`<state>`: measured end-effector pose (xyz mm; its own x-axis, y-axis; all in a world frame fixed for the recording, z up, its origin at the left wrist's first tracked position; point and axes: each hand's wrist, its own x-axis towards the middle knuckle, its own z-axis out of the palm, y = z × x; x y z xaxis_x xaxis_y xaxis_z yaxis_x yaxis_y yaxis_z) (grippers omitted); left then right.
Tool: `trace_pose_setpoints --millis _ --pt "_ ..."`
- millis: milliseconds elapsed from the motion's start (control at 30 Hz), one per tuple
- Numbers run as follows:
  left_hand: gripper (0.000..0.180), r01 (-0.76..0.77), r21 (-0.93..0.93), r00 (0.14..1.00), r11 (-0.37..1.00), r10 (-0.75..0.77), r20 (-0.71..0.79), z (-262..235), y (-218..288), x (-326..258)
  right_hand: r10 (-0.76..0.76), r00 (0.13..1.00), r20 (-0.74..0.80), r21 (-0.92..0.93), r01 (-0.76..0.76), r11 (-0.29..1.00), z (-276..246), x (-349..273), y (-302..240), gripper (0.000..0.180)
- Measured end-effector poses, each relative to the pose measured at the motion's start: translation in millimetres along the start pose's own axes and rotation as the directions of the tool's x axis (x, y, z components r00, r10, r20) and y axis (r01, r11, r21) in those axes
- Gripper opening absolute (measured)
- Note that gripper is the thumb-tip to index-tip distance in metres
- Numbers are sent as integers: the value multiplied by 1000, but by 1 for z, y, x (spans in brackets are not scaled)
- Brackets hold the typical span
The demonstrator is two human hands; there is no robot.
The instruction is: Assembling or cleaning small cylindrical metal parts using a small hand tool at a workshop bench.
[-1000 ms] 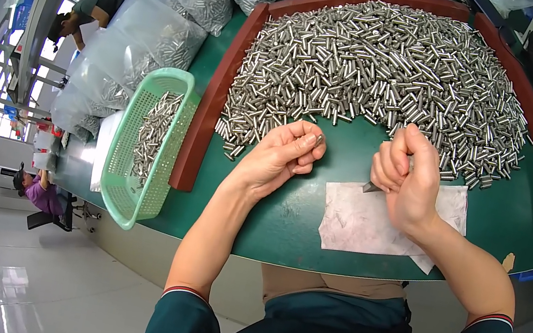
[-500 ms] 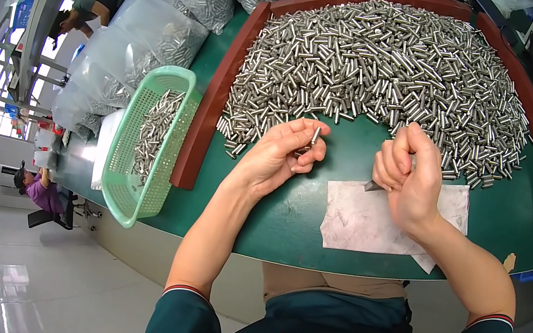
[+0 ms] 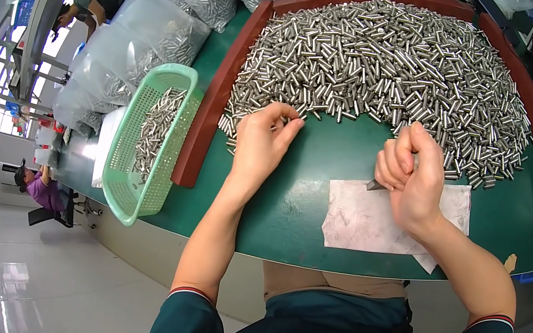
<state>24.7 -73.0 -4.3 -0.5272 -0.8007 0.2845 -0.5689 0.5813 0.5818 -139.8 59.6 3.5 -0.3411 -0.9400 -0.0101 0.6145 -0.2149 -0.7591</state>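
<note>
My left hand (image 3: 262, 143) reaches onto the near edge of a big pile of small metal pins (image 3: 391, 67), fingertips touching the pins there. Whether it grips one I cannot tell. My right hand (image 3: 414, 180) is closed in a fist around a small dark-tipped tool (image 3: 375, 185), whose point sticks out to the left. The fist hovers over a white paper sheet (image 3: 370, 224) lying on the green tabletop (image 3: 307, 181).
A red-brown frame (image 3: 207, 120) borders the pile on the left and far side. A green plastic basket (image 3: 124, 184) holding several pins sits at the table's left edge. Clear bags of pins (image 3: 160, 41) lie beyond it. Other people (image 3: 42, 187) work at far left.
Half a second ago my left hand held one pin up between its fingertips; now it has stretched forward to the pile's edge. My right hand has stayed in place.
</note>
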Motion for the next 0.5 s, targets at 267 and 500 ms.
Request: trace_pose_setpoints --millis 267,500 --pt "15 -1 -121 993 993 16 119 9 -1 -3 -2 1000 6 0 2 1000 1 0 0 41" --pt "10 660 -729 737 179 32 675 1 5 -4 1 1000 15 15 -1 1000 0 -1 0 42"
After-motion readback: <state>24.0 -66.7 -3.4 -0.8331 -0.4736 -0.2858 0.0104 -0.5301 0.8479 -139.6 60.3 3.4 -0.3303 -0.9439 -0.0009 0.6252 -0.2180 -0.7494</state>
